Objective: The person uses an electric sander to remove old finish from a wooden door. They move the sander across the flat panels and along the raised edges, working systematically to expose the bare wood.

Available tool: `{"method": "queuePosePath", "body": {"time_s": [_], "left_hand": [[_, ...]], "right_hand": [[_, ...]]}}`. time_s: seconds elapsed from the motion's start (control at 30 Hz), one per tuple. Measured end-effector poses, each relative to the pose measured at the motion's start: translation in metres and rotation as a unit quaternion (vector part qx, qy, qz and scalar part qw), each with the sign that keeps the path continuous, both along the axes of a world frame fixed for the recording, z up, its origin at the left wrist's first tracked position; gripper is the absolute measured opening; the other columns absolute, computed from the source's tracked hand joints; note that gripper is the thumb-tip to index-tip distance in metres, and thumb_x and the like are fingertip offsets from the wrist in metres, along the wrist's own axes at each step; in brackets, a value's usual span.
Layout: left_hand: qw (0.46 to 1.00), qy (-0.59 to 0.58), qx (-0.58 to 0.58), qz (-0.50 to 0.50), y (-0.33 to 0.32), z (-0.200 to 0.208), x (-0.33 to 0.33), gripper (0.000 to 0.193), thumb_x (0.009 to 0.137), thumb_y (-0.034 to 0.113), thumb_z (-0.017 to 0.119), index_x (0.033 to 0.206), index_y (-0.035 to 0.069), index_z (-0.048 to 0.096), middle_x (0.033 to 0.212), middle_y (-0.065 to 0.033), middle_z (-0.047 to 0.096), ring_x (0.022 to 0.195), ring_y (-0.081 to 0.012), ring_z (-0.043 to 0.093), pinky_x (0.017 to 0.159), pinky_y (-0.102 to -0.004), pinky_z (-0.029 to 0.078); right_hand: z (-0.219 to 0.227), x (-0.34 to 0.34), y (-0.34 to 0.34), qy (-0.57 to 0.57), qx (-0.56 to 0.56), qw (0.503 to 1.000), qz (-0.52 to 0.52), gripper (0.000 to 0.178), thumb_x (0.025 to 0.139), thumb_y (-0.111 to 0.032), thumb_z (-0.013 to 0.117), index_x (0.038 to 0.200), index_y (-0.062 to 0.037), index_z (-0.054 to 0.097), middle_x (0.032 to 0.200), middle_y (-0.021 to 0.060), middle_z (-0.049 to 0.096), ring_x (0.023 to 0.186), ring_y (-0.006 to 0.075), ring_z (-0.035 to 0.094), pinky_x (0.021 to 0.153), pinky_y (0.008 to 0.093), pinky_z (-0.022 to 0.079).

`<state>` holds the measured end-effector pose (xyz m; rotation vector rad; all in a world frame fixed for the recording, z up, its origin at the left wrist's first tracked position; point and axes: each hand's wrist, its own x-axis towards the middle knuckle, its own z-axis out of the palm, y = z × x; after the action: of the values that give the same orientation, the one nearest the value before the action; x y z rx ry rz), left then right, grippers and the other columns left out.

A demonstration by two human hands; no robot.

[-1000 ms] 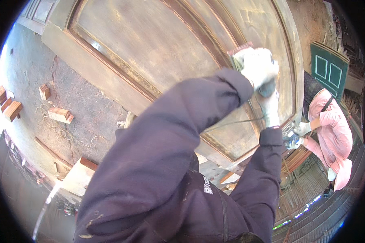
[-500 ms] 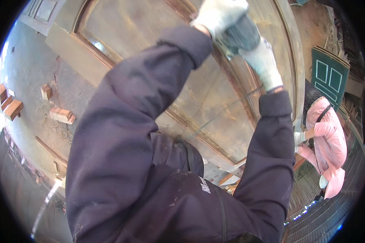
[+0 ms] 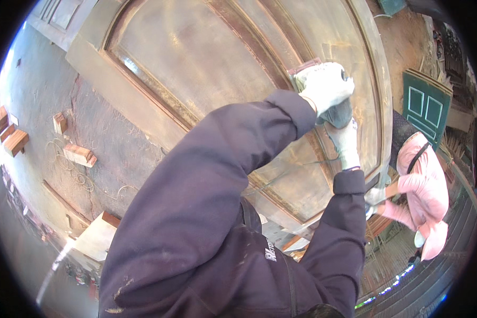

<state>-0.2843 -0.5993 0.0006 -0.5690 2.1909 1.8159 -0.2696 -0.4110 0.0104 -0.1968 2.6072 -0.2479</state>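
A large wooden door (image 3: 191, 47) with raised mouldings and recessed panels lies in front of me, its brown surface patchy and worn. My left hand (image 3: 326, 87), in a white glove, is closed over the front of a dark green electric sander (image 3: 338, 114). The sander's flat reddish pad (image 3: 303, 67) pokes out past this hand, at the moulding between two panels. Behind it my right hand (image 3: 345, 143), also gloved, is wrapped round the sander's rear end. A thin cord (image 3: 289, 169) trails across the door below the hands.
At the right a person in pink (image 3: 421, 185) bends by the door's edge with gloved hands near it. Beyond stands a green panelled door (image 3: 425, 106). Several wood blocks (image 3: 79, 155) and a looped cable (image 3: 82, 180) lie on the floor at left.
Both hands and the sander have moved nearer to me, the left also rightward. The reddish pad has come into view. The person in pink has shifted their hands slightly nearer to me.
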Motion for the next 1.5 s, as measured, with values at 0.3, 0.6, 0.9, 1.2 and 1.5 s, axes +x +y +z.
{"method": "queuePosePath", "body": {"time_s": [0.3,0.6,0.9,1.2,1.5], "left_hand": [[0.928,0.326,-0.178,-0.039,-0.178,-0.068,-0.03,0.03,0.097,0.023,0.061,0.118,0.004,0.071,0.114,-0.0135,0.073,0.098,-0.0235,0.069,0.089,-0.0334,0.053],[0.981,0.016,0.153,0.117,-0.193,-0.069,-0.028,0.032,0.101,0.031,0.063,0.106,0.0,0.071,0.099,-0.0074,0.071,0.089,-0.0171,0.067,0.085,-0.0311,0.052],[0.989,0.145,0.005,-0.022,0.034,-0.065,0.014,0.036,0.1,0.032,0.061,0.103,-0.001,0.074,0.102,-0.012,0.074,0.09,-0.0189,0.066,0.085,-0.0323,0.05],[0.915,0.324,-0.161,-0.179,0.311,-0.03,0.065,0.034,0.091,0.033,0.058,0.085,0.001,0.068,0.088,-0.0221,0.069,0.08,-0.0406,0.067,0.074,-0.0453,0.053],[0.995,0.06,0.008,-0.084,0.415,-0.01,0.107,0.041,0.086,0.038,0.062,0.08,-0.002,0.071,0.08,-0.0263,0.069,0.084,-0.04,0.071,0.078,-0.0446,0.053]], "right_hand": [[0.015,-0.032,-0.143,0.087,-0.141,0.978,0.13,0.038,0.083,-0.027,0.07,0.117,-0.0088,0.07,0.108,0.0203,0.073,0.105,0.0373,0.069,0.089,0.0466,0.056],[0.008,-0.017,-0.143,0.016,-0.13,0.989,0.072,0.036,0.087,-0.025,0.063,0.118,-0.0055,0.067,0.114,0.0192,0.072,0.108,0.0341,0.07,0.092,0.0466,0.057],[-0.004,0.052,0.064,0.056,-0.124,0.991,0.001,0.036,0.087,-0.023,0.062,0.118,-0.0038,0.064,0.11,0.02,0.073,0.107,0.0357,0.071,0.09,0.0482,0.058],[0.008,0.139,0.291,0.094,-0.09,0.982,-0.14,0.05,0.085,-0.027,0.07,0.131,-0.0103,0.061,0.113,0.0215,0.071,0.106,0.0388,0.068,0.091,0.0486,0.055],[0.01,0.172,0.38,0.07,-0.04,0.984,-0.16,0.071,0.072,-0.008,0.074,0.14,-0.0128,0.056,0.126,0.0182,0.067,0.12,0.0357,0.062,0.099,0.0435,0.053]]}}
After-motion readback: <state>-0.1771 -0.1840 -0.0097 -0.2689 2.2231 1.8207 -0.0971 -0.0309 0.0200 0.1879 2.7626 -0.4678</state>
